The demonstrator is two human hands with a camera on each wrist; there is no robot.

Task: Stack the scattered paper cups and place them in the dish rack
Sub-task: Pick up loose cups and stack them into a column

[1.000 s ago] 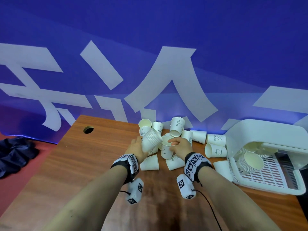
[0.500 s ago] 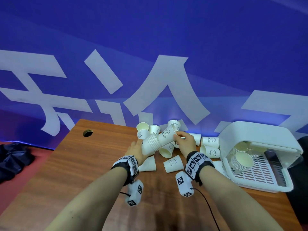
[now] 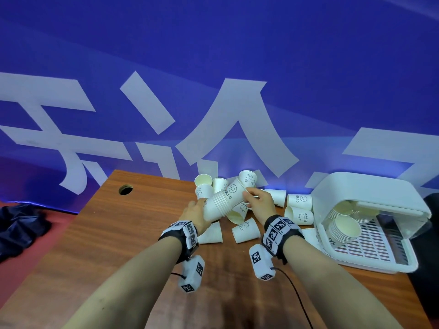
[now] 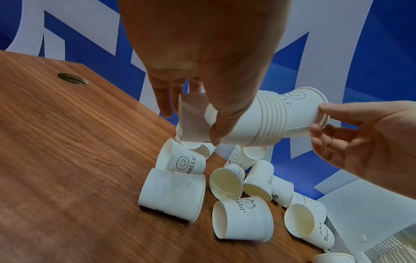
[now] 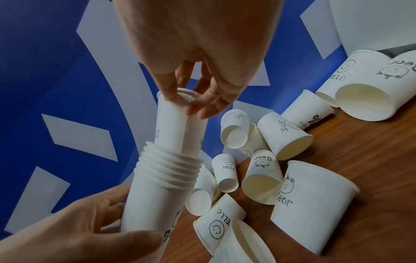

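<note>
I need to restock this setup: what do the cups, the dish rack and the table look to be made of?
The cups look like thin matte white paper: rolled rims, a side seam, printed faces. The dish rack looks like smooth white moulded plastic with a slotted floor. The table shows brown wood grain; whether solid wood or laminate I cannot tell.

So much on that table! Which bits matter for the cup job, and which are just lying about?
Part of the job:
- cup stack, held by left hand
- HELLO cup, gripped by right hand
- loose cups
- dish rack

Just lying about:
- dark cloth
- blue banner
</note>
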